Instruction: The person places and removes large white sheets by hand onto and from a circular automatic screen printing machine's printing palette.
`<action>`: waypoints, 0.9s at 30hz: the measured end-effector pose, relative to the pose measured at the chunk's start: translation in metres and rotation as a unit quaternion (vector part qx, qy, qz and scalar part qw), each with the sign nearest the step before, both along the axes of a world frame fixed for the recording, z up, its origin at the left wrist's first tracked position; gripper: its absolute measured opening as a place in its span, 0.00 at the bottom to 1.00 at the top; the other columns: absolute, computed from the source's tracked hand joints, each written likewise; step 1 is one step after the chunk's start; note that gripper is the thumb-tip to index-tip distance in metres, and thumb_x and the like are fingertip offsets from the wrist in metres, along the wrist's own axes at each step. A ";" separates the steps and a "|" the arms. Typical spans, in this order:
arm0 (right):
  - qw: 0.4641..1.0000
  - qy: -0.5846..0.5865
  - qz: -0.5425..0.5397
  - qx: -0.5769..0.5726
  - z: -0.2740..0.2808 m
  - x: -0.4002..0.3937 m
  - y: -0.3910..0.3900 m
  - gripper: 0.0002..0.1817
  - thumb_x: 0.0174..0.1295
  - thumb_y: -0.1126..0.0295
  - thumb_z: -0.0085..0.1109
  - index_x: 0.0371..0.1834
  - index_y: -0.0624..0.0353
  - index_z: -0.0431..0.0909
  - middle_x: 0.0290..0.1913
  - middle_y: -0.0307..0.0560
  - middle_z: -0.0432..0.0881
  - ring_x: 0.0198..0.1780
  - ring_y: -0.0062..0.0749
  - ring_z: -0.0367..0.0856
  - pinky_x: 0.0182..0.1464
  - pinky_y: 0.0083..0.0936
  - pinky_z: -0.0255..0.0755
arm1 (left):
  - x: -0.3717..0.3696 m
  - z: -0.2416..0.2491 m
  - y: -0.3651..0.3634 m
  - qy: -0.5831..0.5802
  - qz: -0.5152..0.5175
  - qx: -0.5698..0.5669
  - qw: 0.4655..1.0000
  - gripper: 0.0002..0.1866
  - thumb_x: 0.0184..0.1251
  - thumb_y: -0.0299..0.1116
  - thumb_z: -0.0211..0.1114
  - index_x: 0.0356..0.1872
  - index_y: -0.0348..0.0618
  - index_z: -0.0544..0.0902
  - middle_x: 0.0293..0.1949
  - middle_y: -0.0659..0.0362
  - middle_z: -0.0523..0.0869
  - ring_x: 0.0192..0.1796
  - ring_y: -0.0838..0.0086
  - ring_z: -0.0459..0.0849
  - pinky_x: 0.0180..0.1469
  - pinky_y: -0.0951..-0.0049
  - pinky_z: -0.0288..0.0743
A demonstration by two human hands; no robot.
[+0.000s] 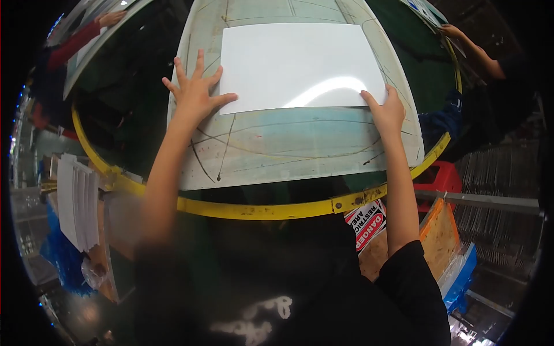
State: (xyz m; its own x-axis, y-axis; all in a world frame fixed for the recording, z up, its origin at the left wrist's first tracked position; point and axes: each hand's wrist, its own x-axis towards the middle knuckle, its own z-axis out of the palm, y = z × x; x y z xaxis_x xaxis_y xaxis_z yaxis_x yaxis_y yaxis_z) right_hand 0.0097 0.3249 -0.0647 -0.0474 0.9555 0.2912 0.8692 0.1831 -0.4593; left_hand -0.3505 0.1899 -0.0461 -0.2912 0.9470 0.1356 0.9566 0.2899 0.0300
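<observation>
A glossy white sheet point(288, 66) lies on a worn, pale board point(277, 155) marked with dark and yellow lines. A bright light reflection curves across its lower right. At its left edge my left hand point(199, 95) is open, fingers spread over the board and the thumb tip on the sheet's lower left corner. My right hand point(388, 109) holds the lower right corner, thumb on top and fingers at the right edge; some fingertips are hidden.
A curved yellow rail point(254, 211) runs below the board. Stacked white sheets point(78, 202) stand at left, and a danger sign point(366, 225) and red object point(441, 179) at right. Another person's hand point(112, 18) is upper left; another person's arm point(476, 52) is upper right.
</observation>
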 end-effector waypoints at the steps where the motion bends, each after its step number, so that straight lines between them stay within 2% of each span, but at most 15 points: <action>1: 1.000 0.000 -0.001 -0.006 0.001 0.000 -0.001 0.39 0.47 0.46 0.65 0.55 0.67 0.71 0.46 0.61 0.80 0.51 0.47 0.76 0.57 0.39 0.57 | 0.002 0.002 0.000 -0.001 0.004 -0.008 1.000 0.39 0.42 0.64 0.67 0.59 0.63 0.76 0.74 0.61 0.44 0.72 0.42 0.27 0.60 0.25 0.24; 9: 1.000 -0.019 -0.007 -0.014 0.006 -0.003 -0.005 0.38 0.48 0.46 0.65 0.55 0.66 0.71 0.44 0.59 0.81 0.50 0.45 0.76 0.56 0.37 0.56 | 0.003 0.007 0.002 0.006 0.001 -0.026 1.000 0.39 0.42 0.64 0.67 0.59 0.63 0.76 0.74 0.61 0.43 0.72 0.42 0.27 0.59 0.24 0.23; 12: 1.000 -0.019 -0.003 -0.007 0.006 -0.002 -0.006 0.40 0.46 0.44 0.65 0.54 0.68 0.72 0.46 0.61 0.80 0.49 0.48 0.78 0.57 0.39 0.62 | 0.003 0.007 0.002 0.008 0.000 -0.025 1.000 0.39 0.42 0.64 0.67 0.59 0.63 0.76 0.74 0.61 0.44 0.72 0.42 0.27 0.59 0.24 0.23; 15: 1.000 -0.017 -0.006 -0.011 0.004 -0.002 -0.006 0.41 0.45 0.44 0.65 0.55 0.67 0.71 0.46 0.61 0.80 0.50 0.47 0.78 0.57 0.41 0.61 | 0.000 0.000 0.000 0.016 -0.017 0.011 1.000 0.39 0.41 0.65 0.67 0.57 0.60 0.77 0.74 0.57 0.46 0.72 0.40 0.28 0.59 0.23 0.23; 18: 0.999 -0.031 -0.009 -0.002 0.002 -0.004 -0.007 0.39 0.47 0.46 0.65 0.54 0.67 0.72 0.42 0.57 0.81 0.49 0.47 0.75 0.57 0.38 0.56 | -0.003 -0.004 0.001 0.025 -0.024 0.024 0.999 0.40 0.40 0.66 0.67 0.56 0.58 0.78 0.73 0.56 0.47 0.72 0.40 0.28 0.58 0.22 0.24; 21: 0.984 -0.163 -0.030 0.069 -0.002 -0.005 -0.007 0.33 0.49 0.48 0.64 0.51 0.63 0.75 0.38 0.52 0.81 0.46 0.46 0.75 0.57 0.38 0.57 | 0.000 -0.002 0.002 0.038 -0.030 0.029 0.998 0.40 0.39 0.65 0.68 0.55 0.55 0.79 0.73 0.55 0.48 0.72 0.41 0.28 0.58 0.22 0.24; 24: 0.967 -0.191 0.040 0.164 0.006 -0.008 -0.009 0.26 0.54 0.52 0.62 0.50 0.59 0.78 0.38 0.50 0.79 0.45 0.42 0.75 0.57 0.38 0.58 | 0.014 0.016 0.005 0.077 0.004 -0.009 0.997 0.39 0.39 0.61 0.70 0.54 0.51 0.79 0.73 0.55 0.49 0.72 0.43 0.30 0.59 0.23 0.24; 27: 0.980 -0.156 0.123 -0.010 0.016 -0.006 -0.008 0.20 0.57 0.57 0.59 0.49 0.57 0.78 0.46 0.52 0.78 0.47 0.40 0.75 0.55 0.37 0.60 | 0.037 0.027 0.008 0.149 0.028 -0.020 0.988 0.38 0.39 0.56 0.73 0.54 0.49 0.78 0.72 0.55 0.50 0.73 0.48 0.33 0.61 0.25 0.24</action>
